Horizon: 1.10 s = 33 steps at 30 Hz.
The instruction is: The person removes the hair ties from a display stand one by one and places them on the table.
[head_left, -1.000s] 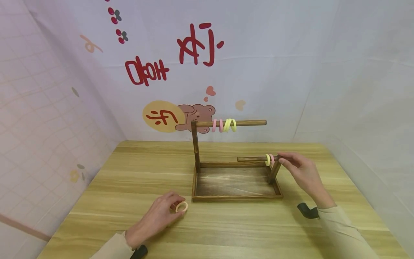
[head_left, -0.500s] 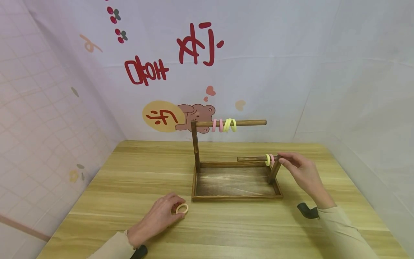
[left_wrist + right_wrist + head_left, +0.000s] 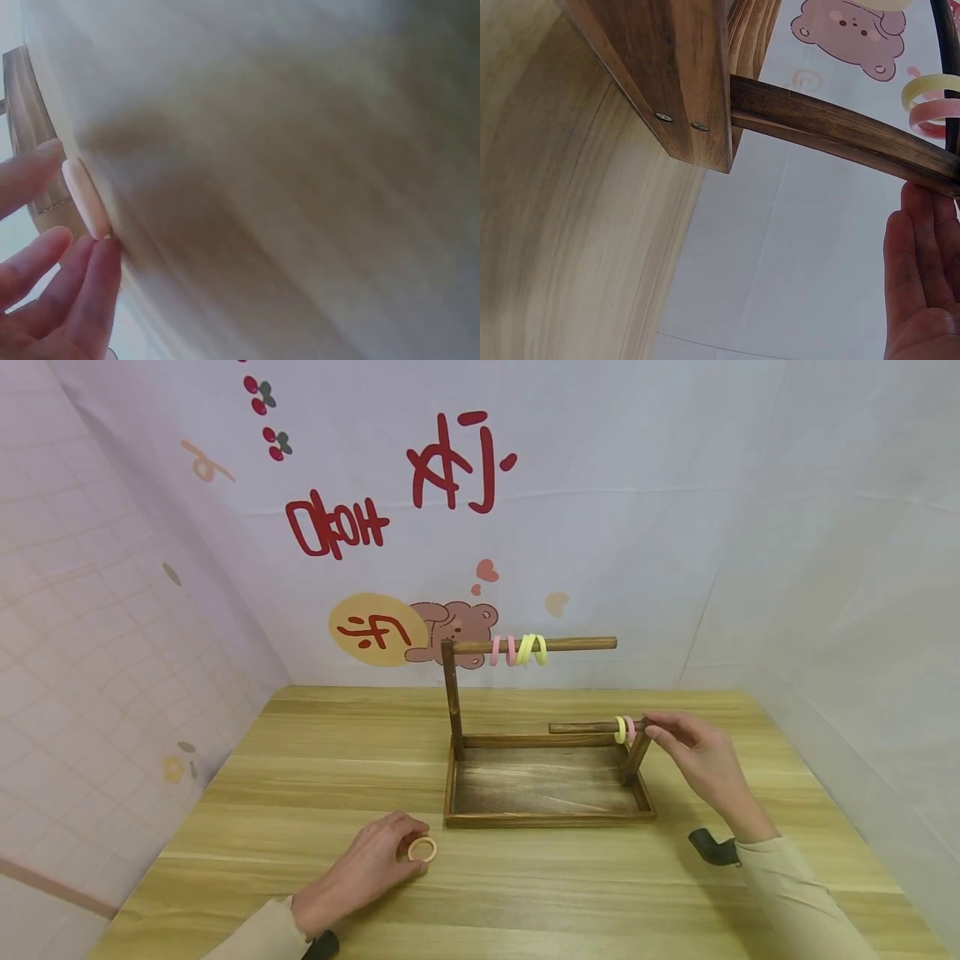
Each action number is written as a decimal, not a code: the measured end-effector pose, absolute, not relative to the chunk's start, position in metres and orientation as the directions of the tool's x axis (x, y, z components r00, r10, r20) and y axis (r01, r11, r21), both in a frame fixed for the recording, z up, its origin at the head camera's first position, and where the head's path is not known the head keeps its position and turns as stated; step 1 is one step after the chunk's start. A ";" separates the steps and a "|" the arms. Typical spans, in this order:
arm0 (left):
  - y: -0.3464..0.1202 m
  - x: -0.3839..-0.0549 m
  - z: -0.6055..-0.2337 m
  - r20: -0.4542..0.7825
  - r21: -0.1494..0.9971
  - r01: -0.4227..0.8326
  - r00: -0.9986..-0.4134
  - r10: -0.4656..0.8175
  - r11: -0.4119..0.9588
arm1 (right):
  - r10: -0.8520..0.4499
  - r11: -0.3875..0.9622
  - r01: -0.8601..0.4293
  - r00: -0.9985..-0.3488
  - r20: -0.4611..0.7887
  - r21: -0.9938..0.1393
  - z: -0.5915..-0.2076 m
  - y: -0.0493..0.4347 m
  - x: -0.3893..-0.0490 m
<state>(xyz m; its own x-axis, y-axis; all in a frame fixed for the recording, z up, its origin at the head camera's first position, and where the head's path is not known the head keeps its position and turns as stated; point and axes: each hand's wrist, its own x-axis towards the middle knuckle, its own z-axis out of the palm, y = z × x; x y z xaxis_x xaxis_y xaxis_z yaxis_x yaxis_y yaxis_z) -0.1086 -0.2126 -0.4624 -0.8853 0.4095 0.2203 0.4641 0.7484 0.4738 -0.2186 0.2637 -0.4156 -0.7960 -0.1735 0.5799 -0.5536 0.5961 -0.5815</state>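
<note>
A pale wooden-coloured ring (image 3: 422, 850) lies flat on the table. My left hand (image 3: 371, 864) is around its left side, thumb and fingers spread apart; in the left wrist view fingertips (image 3: 101, 259) touch or nearly touch the ring (image 3: 86, 199). My right hand (image 3: 697, 758) pinches the brown wooden rack (image 3: 637, 756) where its lower rod meets the short post. On that lower rod (image 3: 581, 728) hang a yellow ring (image 3: 620, 730) and a pink ring (image 3: 630, 728). The right wrist view shows fingers (image 3: 922, 255) against the post (image 3: 840, 131).
The rack's upper rod (image 3: 581, 644) carries pink rings (image 3: 512, 651) and yellow rings (image 3: 527, 650). Its tall post (image 3: 453, 702) rises from the left of the shallow tray base (image 3: 551, 821). Behind the wood-grain table (image 3: 525, 893) hangs a printed white cloth (image 3: 637, 527).
The loose ring has gone from tilted in my left fingers to flat on the table, and the thumb has moved slightly off it. My right hand stays on the rack.
</note>
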 end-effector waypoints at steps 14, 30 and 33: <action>-0.186 -0.108 -0.436 0.410 0.456 0.641 -0.767 0.493 0.618 | -0.166 0.568 -0.561 -0.795 0.584 -0.602 -0.416 0.262 -0.220; -0.093 -0.147 -0.401 0.747 0.373 0.885 -0.464 0.476 0.278 | -0.176 0.568 -0.564 -0.794 0.582 -0.598 -0.417 0.263 -0.219; -0.078 -0.154 -0.396 0.766 0.370 0.899 -0.439 0.470 0.235 | -0.177 0.566 -0.565 -0.794 0.581 -0.600 -0.416 0.263 -0.220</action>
